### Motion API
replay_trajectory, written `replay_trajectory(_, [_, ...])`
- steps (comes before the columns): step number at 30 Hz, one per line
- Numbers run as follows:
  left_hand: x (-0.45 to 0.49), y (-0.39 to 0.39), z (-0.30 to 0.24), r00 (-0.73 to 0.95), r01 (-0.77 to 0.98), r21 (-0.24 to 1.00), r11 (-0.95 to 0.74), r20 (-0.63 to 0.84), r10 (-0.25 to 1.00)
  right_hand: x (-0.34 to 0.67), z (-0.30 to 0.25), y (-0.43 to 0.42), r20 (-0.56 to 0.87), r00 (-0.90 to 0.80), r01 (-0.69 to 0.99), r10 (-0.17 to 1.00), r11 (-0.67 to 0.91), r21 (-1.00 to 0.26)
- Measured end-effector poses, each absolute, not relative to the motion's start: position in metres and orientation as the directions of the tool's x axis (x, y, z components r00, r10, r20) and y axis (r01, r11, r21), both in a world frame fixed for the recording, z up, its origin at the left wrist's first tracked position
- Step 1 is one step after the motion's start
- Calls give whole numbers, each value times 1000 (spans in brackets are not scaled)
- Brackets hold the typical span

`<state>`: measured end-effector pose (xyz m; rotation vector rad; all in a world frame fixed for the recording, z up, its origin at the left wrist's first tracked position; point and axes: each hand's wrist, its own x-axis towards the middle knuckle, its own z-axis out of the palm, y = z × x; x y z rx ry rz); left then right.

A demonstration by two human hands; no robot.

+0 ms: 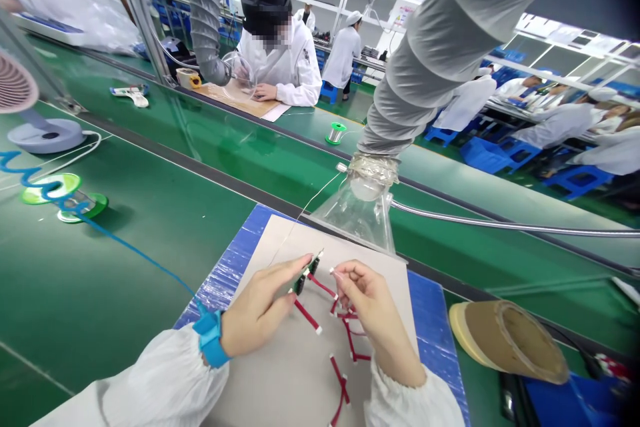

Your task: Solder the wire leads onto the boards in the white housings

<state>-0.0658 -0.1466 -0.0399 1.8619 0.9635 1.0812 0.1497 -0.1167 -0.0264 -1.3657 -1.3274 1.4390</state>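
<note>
My left hand [256,312], with a blue wrist strap [213,339], grips a small green circuit board [301,283] on edge between thumb and fingers. A short red cable [323,285] with white end connectors runs from beside the board towards my right hand [367,297]. That hand is closed in a pinch, and a tiny white connector [333,271] shows at its fingertips. Another red cable [306,315] lies below the board. Several more red cables [340,380] are strewn on the beige sheet [280,373], partly hidden under my right hand.
A clear fume hood [357,210] on a grey duct [425,47] hangs just beyond the sheet. Solder wire spools [83,205] and a fan [45,137] stand left. A brown tub [505,340] sits right. Across the bench, a person [285,60] in white works.
</note>
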Motion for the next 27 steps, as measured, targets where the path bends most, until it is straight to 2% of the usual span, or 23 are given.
replay_trajectory(7, [-70,-147,-29,406,156,949,-274,191,894,133,-34,-121,-282,-164,-19,945,-289,-957])
replay_trajectory(15, [-69,-143,-31,472,92,977,-192,126,873,135,-31,-123,-264,-198,-63,944,-281,-958])
replay_trajectory(27, [-55,-99,-14,647,177,919,-352,161,746,143,-32,-120,-243,-190,-7,951,-249,-968])
